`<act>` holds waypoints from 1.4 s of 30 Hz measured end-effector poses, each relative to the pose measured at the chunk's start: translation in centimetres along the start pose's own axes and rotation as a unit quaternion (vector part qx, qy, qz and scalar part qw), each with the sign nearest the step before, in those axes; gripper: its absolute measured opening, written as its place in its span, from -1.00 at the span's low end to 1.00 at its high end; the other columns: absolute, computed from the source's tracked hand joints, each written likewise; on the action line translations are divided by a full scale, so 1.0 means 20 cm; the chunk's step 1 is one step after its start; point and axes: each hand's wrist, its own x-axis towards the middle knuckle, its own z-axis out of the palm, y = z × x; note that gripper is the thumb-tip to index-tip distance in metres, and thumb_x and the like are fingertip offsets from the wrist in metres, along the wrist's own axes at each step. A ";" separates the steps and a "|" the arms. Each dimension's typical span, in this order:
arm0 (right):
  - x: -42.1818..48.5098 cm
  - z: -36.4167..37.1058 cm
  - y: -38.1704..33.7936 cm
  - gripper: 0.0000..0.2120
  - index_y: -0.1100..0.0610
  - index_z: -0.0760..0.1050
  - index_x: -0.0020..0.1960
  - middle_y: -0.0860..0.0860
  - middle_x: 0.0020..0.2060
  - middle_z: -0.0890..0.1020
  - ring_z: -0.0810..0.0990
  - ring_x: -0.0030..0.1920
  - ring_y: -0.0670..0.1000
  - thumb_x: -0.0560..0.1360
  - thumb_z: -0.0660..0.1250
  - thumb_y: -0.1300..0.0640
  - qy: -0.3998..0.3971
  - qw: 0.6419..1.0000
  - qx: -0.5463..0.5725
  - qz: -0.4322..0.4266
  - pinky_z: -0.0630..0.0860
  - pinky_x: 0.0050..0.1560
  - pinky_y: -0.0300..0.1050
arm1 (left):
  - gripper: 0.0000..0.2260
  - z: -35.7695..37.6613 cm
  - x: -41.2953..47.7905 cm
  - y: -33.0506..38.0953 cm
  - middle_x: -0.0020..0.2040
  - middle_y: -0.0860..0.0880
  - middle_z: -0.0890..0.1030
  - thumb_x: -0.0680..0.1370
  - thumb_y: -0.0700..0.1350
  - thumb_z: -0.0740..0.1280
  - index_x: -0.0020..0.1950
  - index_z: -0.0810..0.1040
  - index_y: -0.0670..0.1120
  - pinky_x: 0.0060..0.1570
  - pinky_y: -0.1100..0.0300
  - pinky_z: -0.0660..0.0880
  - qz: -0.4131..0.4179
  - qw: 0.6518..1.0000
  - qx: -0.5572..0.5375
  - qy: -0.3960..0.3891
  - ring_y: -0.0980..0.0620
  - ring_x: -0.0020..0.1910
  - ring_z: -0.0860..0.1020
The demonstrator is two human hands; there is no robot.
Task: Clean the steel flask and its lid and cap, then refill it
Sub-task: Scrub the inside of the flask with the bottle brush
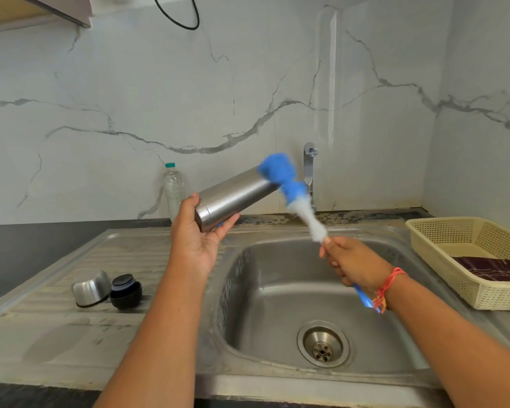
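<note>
Above the sink [277, 375], the left hand [199, 240] grips the tilted steel flask [236, 197] by its base while the right hand [352, 265] clasps a blue bottle brush [289, 184] at its mouth; steel cap [90, 288] and black lid [125, 291] rest on the left drainboard.

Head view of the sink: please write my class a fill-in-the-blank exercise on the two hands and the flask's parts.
1. The left hand holds the steel ____, tilted above the sink.
2. The right hand grips a blue and white ____.
3. The steel cap and black lid lie on the drainboard, ____ of the basin.
Missing words: flask; brush; left.
</note>
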 end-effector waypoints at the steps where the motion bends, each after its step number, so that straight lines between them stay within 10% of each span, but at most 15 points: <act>1: 0.00 -0.01 0.00 -0.65 0.16 0.48 -0.11 -0.01 -0.41 0.25 0.13 -0.47 -0.08 0.71 0.10 0.00 0.010 1.000 0.020 0.015 0.08 -0.51 -0.25 | -0.66 0.00 0.00 0.00 0.35 -0.28 0.54 0.56 -0.10 0.47 0.28 0.53 -0.19 0.04 -0.26 0.65 0.000 1.000 0.006 0.000 -0.27 0.24 0.61; 8: -0.07 0.10 -0.05 -0.66 0.11 0.56 -0.11 -0.08 -0.44 0.31 0.21 -0.49 -0.11 0.69 0.15 -0.04 -0.117 0.988 -0.089 -0.033 0.17 -0.51 -0.25 | -0.61 0.02 -0.02 -0.01 0.30 -0.27 0.60 0.55 -0.11 0.46 0.34 0.53 -0.19 -0.01 -0.18 0.67 -0.012 0.999 -0.037 0.025 -0.25 0.17 0.66; 23: -0.05 0.10 -0.06 -0.68 0.04 0.61 -0.12 -0.13 -0.46 0.37 0.31 -0.49 -0.15 0.68 0.18 -0.04 -0.010 0.994 -0.076 -0.081 0.25 -0.49 -0.32 | -0.66 0.08 -0.09 -0.11 0.19 -0.25 0.66 0.46 -0.15 0.43 0.22 0.56 -0.17 0.21 -0.20 0.59 -0.144 0.982 -0.015 -0.124 -0.25 0.23 0.64; 34: -0.09 0.18 -0.06 -0.65 0.07 0.56 -0.17 -0.15 -0.46 0.33 0.23 -0.48 -0.13 0.68 0.18 -0.05 -0.099 0.989 -0.042 -0.103 0.20 -0.45 -0.27 | -0.54 0.03 -0.01 0.02 -0.04 -0.16 0.74 0.54 0.19 0.45 0.17 0.63 -0.18 0.17 0.00 0.63 -0.049 0.990 -0.132 0.023 -0.13 0.05 0.69; 42: -0.08 0.21 -0.04 -0.66 0.05 0.57 -0.16 -0.08 -0.40 0.37 0.27 -0.47 -0.16 0.68 0.16 -0.04 -0.113 0.975 -0.144 -0.126 0.27 -0.41 -0.33 | -0.55 0.03 0.00 -0.04 0.16 -0.20 0.71 0.60 0.20 0.38 0.28 0.64 -0.13 0.13 -0.16 0.64 -0.056 0.988 -0.133 0.047 -0.18 0.13 0.69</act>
